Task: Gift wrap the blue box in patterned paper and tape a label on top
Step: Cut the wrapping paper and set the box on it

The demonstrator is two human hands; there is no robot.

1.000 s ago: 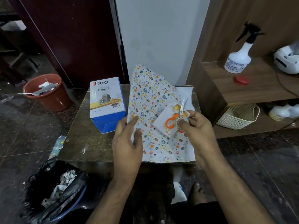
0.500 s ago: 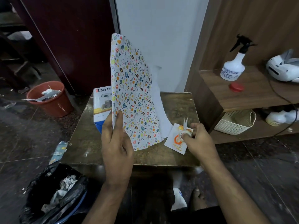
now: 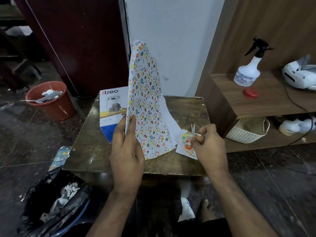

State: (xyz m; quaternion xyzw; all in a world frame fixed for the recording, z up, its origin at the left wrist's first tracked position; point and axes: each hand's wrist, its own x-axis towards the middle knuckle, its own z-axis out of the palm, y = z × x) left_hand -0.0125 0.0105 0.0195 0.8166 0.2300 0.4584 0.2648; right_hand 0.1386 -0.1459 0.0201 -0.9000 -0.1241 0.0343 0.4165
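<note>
On the small brown table point(image 3: 95, 151), the left hand point(image 3: 127, 151) now pinches the egg-patterned wrapping paper sheet point(image 3: 147, 106) lifted upright off the top, baring space for the blue-and-white cardboard box point(image 3: 112, 113) behind-left, while the right hand point(image 3: 209, 144) grips small scissors point(image 3: 192, 130) and tape over the white label point(image 3: 187, 151).

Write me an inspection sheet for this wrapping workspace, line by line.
Surface: small brown table, scuffed.
Job's things: blue box at the table's left rear, unwrapped; patterned paper held upright; label card flat near the right edge.
Clutter: scissors and a tape roll over the card.
Grippers: left hand pinches the paper's edge; right hand grips the scissors and tape.
Cables: black cord trailing across the shelf.
Surroundings: spray bottle, red cap, white basket, orange bucket, black bin bag.
</note>
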